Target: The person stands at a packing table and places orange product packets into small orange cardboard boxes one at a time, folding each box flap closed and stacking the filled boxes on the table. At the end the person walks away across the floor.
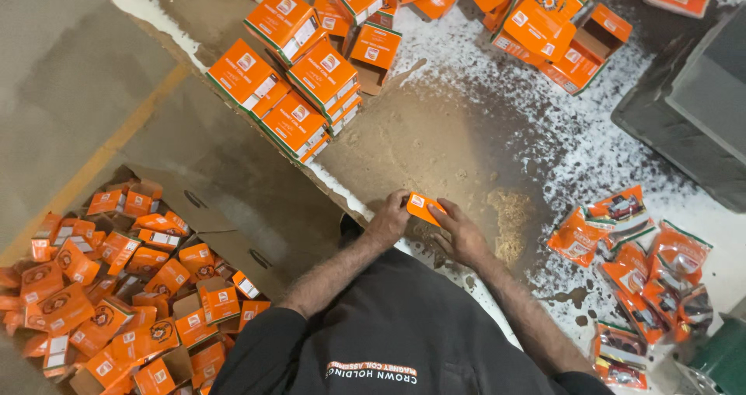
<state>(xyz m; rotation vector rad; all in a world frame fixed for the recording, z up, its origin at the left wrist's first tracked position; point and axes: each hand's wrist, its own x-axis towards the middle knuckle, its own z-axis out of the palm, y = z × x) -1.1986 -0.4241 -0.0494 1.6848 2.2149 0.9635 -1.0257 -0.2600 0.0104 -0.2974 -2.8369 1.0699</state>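
Both my hands hold one small flat orange carton [426, 206] just above the worn edge of the table [420, 142]. My left hand [388, 219] grips its left end with curled fingers. My right hand [460, 233] pinches its right end from below. Stacks of closed orange boxes [291, 73] stand on the table beyond my hands, to the left. A pile of orange plastic pouches [641, 267] lies on the table to the right of my right hand.
A large cardboard box [116, 286] on the floor at the left holds several orange cartons. More orange boxes [544, 22], some open, lie at the table's far side. A dark grey bin [691, 107] stands at the right. A green object [719, 360] shows at the bottom right.
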